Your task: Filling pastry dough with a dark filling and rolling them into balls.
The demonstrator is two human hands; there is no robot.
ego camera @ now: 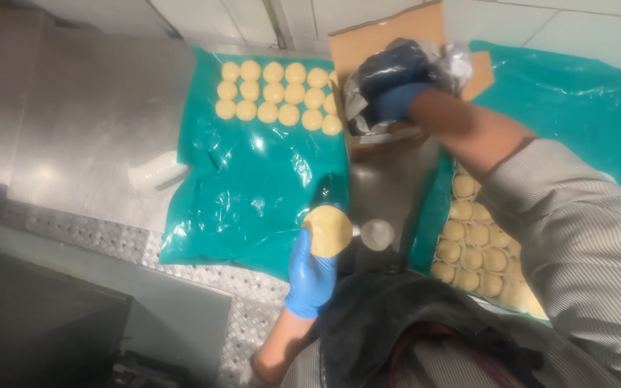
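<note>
My left hand (312,273), in a blue glove, holds a flat round disc of pale dough (328,231) above the edge of a teal plastic sheet (253,194). My right hand (397,97), also in a blue glove, reaches forward into a cardboard box (386,39) and grips a dark plastic bag (389,68) inside it. Three rows of round dough balls (278,92) lie at the far end of the left sheet. More dough balls (472,244) lie on a second teal sheet (576,108) under my right forearm.
A small round metal cup (377,233) stands on the steel counter between the two sheets. A white folded piece (156,172) lies on the steel surface (73,108) left of the sheet. A ribbed metal edge (109,241) runs along the counter's near side. White tiles are behind.
</note>
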